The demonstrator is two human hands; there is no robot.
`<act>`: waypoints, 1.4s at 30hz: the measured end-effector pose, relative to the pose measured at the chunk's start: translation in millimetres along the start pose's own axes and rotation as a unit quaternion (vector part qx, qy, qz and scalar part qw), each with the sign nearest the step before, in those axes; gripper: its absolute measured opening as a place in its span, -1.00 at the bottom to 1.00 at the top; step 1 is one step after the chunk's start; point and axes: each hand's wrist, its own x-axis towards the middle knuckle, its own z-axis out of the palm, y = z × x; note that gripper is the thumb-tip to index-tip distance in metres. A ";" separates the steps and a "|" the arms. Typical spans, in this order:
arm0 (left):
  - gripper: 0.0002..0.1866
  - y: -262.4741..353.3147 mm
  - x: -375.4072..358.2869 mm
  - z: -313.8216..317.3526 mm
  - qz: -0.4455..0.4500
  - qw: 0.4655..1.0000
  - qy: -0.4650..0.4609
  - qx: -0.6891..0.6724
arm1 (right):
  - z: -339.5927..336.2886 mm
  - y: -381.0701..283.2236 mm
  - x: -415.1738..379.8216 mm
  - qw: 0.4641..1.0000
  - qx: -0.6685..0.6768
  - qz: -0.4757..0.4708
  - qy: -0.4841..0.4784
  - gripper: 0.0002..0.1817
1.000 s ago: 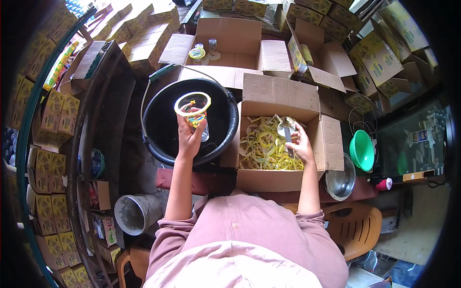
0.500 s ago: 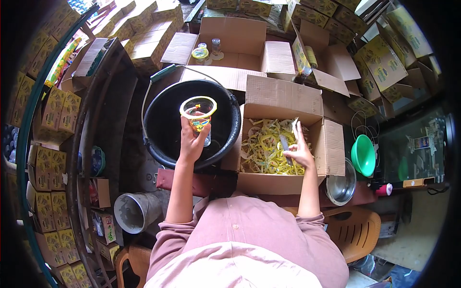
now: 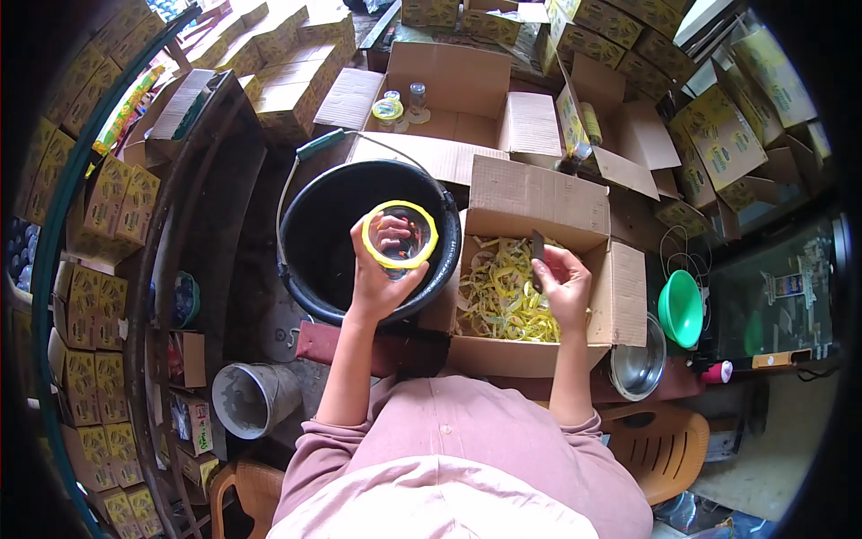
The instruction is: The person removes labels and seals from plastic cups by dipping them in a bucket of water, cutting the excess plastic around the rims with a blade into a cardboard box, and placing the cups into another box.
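My left hand is wrapped round a clear plastic cup with a yellow rim, its mouth tilted up toward me. Below the cup lies the black bucket, with a wire handle and green grip. My right hand pinches a thin dark blade, held upright above the open cardboard box. Curled yellow and white strips fill that box. Both hands are apart from each other.
Behind stands another open carton with a few jars. A green bowl and a metal bowl sit at the right. A grey bucket is at lower left. Stacked yellow cartons line the left side.
The cup has moved right and tipped, so its mouth faces me more. My right hand has closed its fingers on the blade, which is now raised higher.
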 end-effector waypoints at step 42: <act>-0.22 69.1 -60.1 131.6 -0.018 0.999 0.005 -0.031 | -27.2 -49.5 -38.0 0.958 0.038 -0.282 0.043 -0.76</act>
